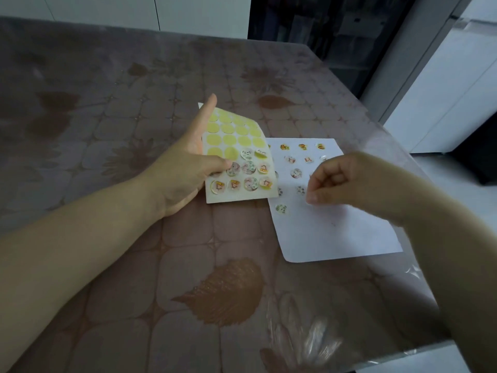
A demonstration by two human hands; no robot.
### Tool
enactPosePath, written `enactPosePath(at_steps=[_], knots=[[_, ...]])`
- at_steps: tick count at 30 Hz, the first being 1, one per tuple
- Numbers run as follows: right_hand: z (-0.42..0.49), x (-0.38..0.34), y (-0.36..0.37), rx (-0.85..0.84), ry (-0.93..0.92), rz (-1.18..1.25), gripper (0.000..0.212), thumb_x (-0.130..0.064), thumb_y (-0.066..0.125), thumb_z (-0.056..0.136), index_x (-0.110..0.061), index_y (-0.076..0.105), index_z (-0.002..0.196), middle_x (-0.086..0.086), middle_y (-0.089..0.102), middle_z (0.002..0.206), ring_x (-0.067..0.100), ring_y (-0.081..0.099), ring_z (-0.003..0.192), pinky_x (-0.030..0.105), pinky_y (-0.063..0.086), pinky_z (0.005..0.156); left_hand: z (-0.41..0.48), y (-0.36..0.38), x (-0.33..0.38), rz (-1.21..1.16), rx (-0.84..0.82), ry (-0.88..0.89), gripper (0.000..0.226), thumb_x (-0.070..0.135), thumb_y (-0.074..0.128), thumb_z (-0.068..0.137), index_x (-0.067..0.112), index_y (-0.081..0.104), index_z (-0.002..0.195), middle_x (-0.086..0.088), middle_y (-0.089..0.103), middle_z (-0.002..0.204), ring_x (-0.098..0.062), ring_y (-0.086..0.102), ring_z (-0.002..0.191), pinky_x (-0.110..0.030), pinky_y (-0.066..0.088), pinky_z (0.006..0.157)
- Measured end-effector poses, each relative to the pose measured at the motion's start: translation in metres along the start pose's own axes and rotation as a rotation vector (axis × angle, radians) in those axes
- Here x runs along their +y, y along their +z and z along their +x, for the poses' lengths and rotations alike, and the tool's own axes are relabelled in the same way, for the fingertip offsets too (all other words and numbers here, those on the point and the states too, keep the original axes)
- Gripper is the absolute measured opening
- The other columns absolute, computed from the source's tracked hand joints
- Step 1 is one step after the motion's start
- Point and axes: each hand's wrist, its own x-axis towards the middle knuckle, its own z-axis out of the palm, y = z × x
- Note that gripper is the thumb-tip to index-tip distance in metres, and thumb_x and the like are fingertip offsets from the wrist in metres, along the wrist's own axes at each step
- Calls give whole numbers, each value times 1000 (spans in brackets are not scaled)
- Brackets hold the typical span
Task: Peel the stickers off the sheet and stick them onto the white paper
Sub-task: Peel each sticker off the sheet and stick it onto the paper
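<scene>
Head view leaves much unclear: the right hand is blurred, its fingers curled together in a pinch above the white paper, and whether a sticker sits in that grip cannot be told. That hand and forearm also cover part of the paper's middle and one long edge. Stickers already on the paper are small and their pictures hard to read.

Beside the paper and overlapping its corner, the sticker sheet is lifted and curved; the left hand is clamped on its side, thumb on the printed face and fingers behind it, mostly hidden. Bare yellow circles fill the sheet's far rows, while round stickers remain in the near rows.

Both lie on the bench, under a brown leaf-patterned cloth with a clear cover. Beyond the paper, a dark cabinet and white panels stand dim.
</scene>
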Motion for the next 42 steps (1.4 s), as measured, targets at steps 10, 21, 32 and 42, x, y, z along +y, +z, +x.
enactPosePath(at_steps=[10, 21, 32, 42], knots=[[5, 12, 13, 124, 27, 115, 8, -22, 81, 67, -27, 76, 71, -19, 71, 80, -13, 60, 78, -2, 38, 59, 0, 0, 0, 25, 28, -14, 91, -19, 43, 89, 46, 19, 146, 7, 46, 142, -5, 68, 100, -21, 56, 71], [7, 12, 13, 166, 105, -41, 42, -31, 83, 63, -24, 49, 88, -1, 50, 72, 13, 46, 64, 28, 38, 60, -1, 0, -1, 35, 19, -7, 91, -21, 43, 87, 46, 21, 146, 8, 46, 141, -5, 67, 101, -22, 56, 73], [3, 16, 18, 272, 15, 24, 31, -24, 77, 72, -19, 48, 64, 5, 54, 77, 17, 48, 75, 25, 33, 56, -4, 0, -1, 38, -7, 25, 79, -9, 50, 91, 41, 22, 146, 16, 54, 129, -9, 63, 111, -26, 56, 85], [18, -42, 28, 356, -349, -255, 18, -44, 65, 79, -31, 61, 90, -11, 55, 80, 4, 50, 58, 15, 37, 50, -2, -2, -3, 52, 16, 25, 82, -4, 61, 86, 42, 27, 145, 4, 58, 131, -12, 65, 109, -31, 54, 89]])
